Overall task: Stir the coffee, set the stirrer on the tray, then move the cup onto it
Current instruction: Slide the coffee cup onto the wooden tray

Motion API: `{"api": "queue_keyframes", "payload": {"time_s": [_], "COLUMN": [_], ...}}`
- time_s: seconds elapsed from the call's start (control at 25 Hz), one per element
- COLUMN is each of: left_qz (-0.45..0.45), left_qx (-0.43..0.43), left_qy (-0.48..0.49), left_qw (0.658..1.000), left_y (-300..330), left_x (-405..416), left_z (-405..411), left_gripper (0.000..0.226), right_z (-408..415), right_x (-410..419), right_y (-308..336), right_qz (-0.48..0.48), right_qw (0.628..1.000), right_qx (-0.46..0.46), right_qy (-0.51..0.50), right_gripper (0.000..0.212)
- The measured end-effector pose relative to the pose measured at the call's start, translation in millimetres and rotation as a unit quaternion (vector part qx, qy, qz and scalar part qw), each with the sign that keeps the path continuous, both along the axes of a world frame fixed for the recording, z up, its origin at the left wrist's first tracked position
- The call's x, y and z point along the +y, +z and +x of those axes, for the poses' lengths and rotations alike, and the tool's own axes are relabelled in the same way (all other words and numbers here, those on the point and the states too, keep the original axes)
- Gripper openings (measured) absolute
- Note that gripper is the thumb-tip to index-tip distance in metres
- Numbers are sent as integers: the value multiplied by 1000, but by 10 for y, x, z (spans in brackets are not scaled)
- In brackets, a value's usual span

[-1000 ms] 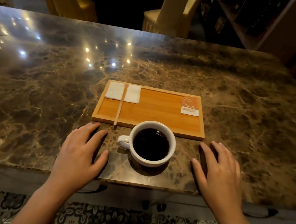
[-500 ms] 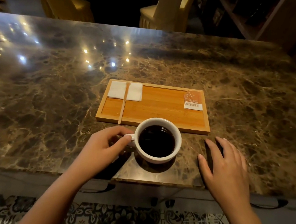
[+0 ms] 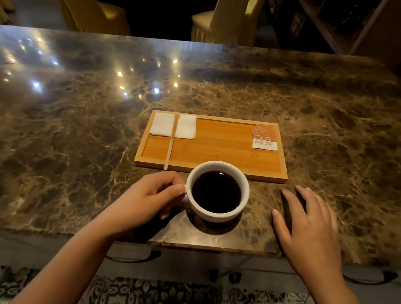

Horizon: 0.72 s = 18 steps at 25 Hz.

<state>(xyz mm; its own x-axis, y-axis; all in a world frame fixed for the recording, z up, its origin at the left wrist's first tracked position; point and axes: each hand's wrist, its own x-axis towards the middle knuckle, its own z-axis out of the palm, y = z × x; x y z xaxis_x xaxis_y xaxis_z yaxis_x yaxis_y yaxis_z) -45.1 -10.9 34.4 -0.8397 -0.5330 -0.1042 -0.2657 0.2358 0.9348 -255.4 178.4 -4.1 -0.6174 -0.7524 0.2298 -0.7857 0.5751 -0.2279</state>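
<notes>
Now the white cup (image 3: 216, 191) sits on the dark stone desk (image 3: 66, 130), just in front of the near edge of the wooden tray (image 3: 210, 172), not on it yet. It is full of black coffee almost to the top. The left hand (image 3: 146, 196) is at the cup's handle, and its fingers (image 3: 176, 187) are curled around it in a pinch. The right hand (image 3: 310, 222) lies flat on the desk beside the cup, spread out and holding nothing. The stirrer (image 3: 171, 142) rests on the left part of the tray across two white napkins (image 3: 173, 128), and its near tip pokes over the tray's rim. A small sugar packet (image 3: 264, 137) lies in the far right corner. I think the cup will feel heavy and hard, it could break, and the coffee could spill if it tips. The handle looks like the best place to hold it. The tray has a low raised rim, so the cup must go up and over. The middle of the tray is bare, with good room between the stirrer and the packet.
</notes>
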Motion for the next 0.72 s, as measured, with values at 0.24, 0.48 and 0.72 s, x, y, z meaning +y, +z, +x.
{"api": "queue_keyframes", "payload": {"time_s": [0.24, 0.48, 0.72], "left_qz": [-6, 60, 86], "left_qx": [9, 43, 75], "left_qy": [1, 35, 51], "left_qw": [1000, 997, 992], "left_y": [0, 10, 387], "left_x": [31, 59, -147], "left_z": [-12, -56, -258], "left_gripper": [26, 26, 25], "right_z": [2, 0, -15], "right_x": [1, -2, 1], "right_y": [1, 5, 6], "right_qz": [-1, 0, -3], "right_qw": [1000, 1000, 1000], "right_qx": [1, 4, 1], "right_qy": [2, 0, 2], "right_gripper": [54, 51, 53]}}
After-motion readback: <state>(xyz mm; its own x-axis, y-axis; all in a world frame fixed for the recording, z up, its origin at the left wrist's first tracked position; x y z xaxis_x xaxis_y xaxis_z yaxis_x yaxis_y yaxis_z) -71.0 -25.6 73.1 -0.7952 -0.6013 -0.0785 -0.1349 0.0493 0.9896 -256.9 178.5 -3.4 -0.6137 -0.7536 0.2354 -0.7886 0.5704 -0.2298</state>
